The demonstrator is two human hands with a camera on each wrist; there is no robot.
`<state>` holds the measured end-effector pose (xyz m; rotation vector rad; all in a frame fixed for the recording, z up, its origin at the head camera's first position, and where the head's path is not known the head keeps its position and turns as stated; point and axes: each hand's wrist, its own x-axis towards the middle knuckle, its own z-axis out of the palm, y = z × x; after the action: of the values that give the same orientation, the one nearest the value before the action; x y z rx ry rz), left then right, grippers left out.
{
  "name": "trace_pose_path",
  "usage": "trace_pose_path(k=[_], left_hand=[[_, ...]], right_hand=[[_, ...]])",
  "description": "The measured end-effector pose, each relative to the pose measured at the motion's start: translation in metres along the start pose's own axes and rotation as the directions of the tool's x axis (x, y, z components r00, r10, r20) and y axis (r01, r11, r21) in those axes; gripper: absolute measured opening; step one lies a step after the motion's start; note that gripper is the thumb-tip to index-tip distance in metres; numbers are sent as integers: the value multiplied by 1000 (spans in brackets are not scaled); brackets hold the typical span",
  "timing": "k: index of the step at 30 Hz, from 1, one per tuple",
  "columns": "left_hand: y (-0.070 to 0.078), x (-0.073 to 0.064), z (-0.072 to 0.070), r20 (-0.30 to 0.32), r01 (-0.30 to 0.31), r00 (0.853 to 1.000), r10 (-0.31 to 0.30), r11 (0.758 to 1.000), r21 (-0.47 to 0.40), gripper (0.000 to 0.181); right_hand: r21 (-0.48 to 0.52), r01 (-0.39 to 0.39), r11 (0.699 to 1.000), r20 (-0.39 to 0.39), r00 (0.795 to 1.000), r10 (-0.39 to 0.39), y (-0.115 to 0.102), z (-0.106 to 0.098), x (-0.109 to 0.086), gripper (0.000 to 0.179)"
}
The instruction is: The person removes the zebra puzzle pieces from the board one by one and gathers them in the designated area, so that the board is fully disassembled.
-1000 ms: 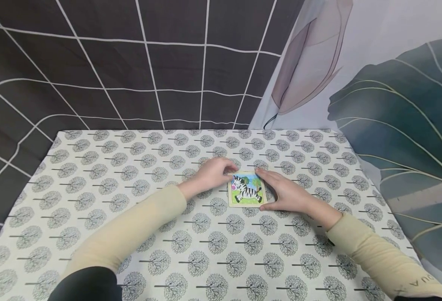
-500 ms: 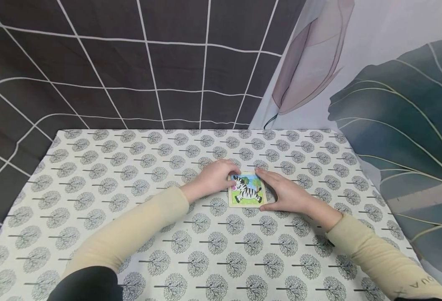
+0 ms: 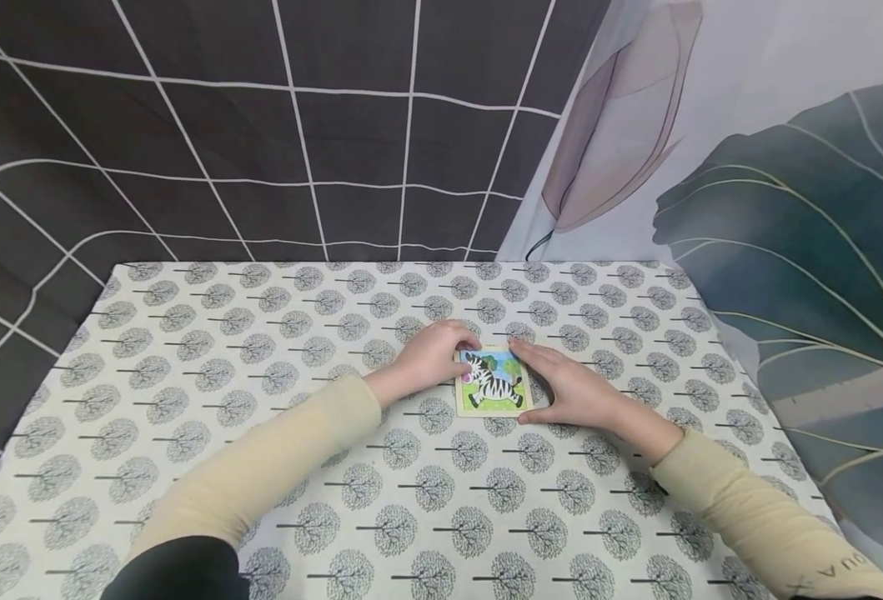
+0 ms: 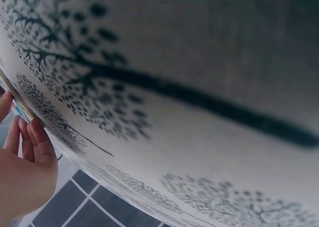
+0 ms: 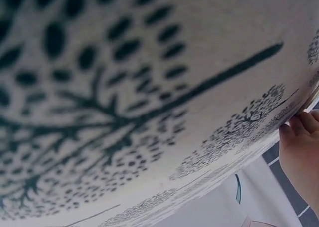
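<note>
A small square zebra puzzle (image 3: 495, 387) with a pale wooden border lies flat on the cloth, its zebra facing left. My left hand (image 3: 433, 354) is at its upper left: the thumb lies over the picture by the zebra's muzzle, with curled fingers at the top edge. From the right, my right hand (image 3: 572, 383) grips the puzzle, fingertips at the top right corner and thumb at the bottom right corner. In the left wrist view, fingers (image 4: 42, 142) meet the thin puzzle edge (image 4: 22, 105). The right wrist view catches part of the right hand (image 5: 301, 150) beside the board's edge.
A pale tablecloth (image 3: 321, 483) printed with grey trees covers the table. Behind it hangs a dark curtain (image 3: 351, 133) with white grid lines. A light curtain with large leaves (image 3: 801, 233) hangs on the right.
My left hand has shifted slightly right, its thumb moving farther over the picture's left side. The right hand and the puzzle stay in place.
</note>
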<state>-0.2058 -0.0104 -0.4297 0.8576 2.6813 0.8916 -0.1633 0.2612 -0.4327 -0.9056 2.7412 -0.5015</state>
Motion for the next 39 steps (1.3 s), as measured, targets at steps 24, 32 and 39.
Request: trace_pose_path(k=[24,32,39], left_hand=[[-11,-7,-14,-59,-22,998,5,954,-299,16],[-6,-2,-9,10,14,1000,-12,943,-332,28],[-5,-1,-3,61,4,998,12,965,-261,24]], right_hand=[[-36,3,999,-2,1000,-3,2,2,0,119],[-29,-1,1000,3,1000,1,2,1,-1,120],[-29,-5,1000,4,1000,5,1,1,-1,120]])
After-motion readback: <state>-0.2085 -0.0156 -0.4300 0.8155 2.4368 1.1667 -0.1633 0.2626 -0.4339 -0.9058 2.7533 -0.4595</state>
